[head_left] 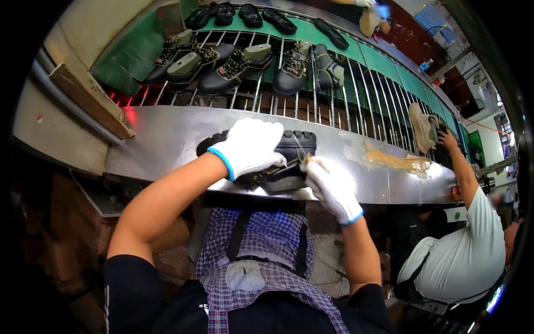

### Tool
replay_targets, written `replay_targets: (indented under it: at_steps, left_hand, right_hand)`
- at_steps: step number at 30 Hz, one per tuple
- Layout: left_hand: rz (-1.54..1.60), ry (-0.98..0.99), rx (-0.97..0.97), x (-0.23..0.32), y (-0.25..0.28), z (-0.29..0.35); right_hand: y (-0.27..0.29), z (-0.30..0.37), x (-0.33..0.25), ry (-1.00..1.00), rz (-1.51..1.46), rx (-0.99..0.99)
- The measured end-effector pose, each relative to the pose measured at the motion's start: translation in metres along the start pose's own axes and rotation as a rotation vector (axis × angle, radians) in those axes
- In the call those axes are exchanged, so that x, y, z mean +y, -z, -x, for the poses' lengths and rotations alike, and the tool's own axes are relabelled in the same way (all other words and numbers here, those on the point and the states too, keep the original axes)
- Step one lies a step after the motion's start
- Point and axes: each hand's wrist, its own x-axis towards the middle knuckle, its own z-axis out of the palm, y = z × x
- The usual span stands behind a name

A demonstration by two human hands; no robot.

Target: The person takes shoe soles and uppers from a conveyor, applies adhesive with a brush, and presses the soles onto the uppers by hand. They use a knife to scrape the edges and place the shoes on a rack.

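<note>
in the head view, we have a black shoe [297,142] tipped on its side on the metal ledge [167,131] in front of us, its lugged sole facing away. our gloved left hand [250,143] lies across the shoe's middle, fingers clasped around it. our gloved right hand [332,181], near the other end, pinches a thin tool [300,146] whose kind we cannot tell; its narrow shaft reaches up to the sole's edge. beyond the ledge we see a row of dark shoes [219,82] on the metal rollers [381,89], with black soles [250,15] behind them. to our right, a co-worker's bare hand [446,139] touches a beige shoe [420,128].
</note>
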Motion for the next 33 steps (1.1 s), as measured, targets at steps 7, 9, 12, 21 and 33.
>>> replay_targets:
  at_steps: [7,9,12,21,33]
  left_hand:
    - [-0.002,-0.087,0.066,-0.010,-0.007,0.001]
    - [0.019,-0.103,0.106,-0.009,-0.010,0.005]
    - [0.023,-0.101,0.079,-0.010,-0.007,0.001]
    - [-0.053,-0.235,0.176,-0.018,-0.023,0.005]
    - [-0.067,-0.301,0.149,-0.018,-0.018,-0.011]
  right_hand:
    - [0.007,0.009,-0.005,0.375,1.139,0.283]
    - [0.010,-0.001,0.010,0.483,1.111,0.268]
    - [0.012,-0.013,0.017,0.159,0.464,0.118]
    - [-0.043,-0.005,-0.049,0.295,0.767,-0.010]
    - [0.017,0.002,0.021,0.429,1.116,0.292]
